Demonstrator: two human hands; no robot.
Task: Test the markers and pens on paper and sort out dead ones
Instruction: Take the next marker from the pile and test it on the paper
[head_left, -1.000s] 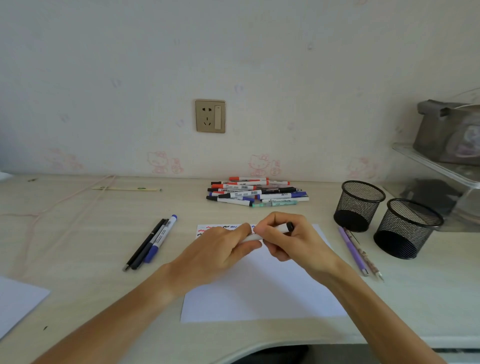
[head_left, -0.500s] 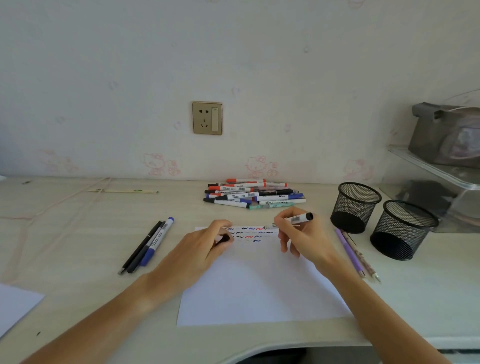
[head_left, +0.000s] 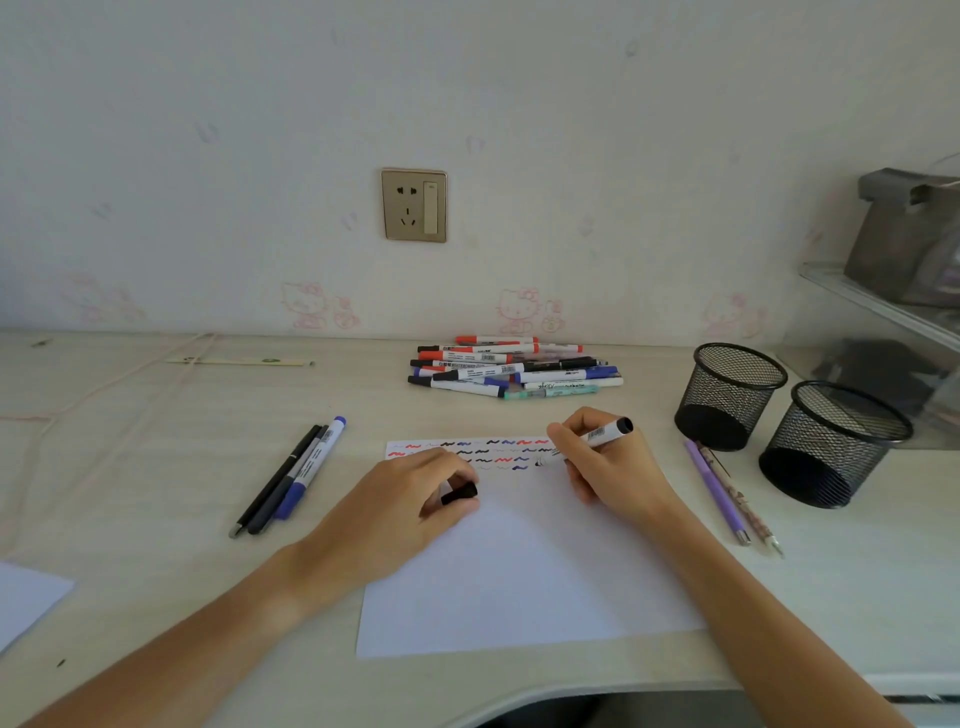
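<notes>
The right hand (head_left: 613, 467) grips the marker (head_left: 597, 435), tip down-left on the paper's (head_left: 519, 571) far edge; the left hand (head_left: 410, 499) pinches the cap (head_left: 460, 492).

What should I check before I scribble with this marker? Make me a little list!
1. Cap off: ok, left hand holds it.
2. Marker gripped: ok, in right hand.
3. Tip on paper: ok, touching beside the old squiggles.
4. Blank space left: ok, lots below.
5. Paper held steady: ok, left hand rests on it.
6. Ink working: cannot tell yet.
</notes>
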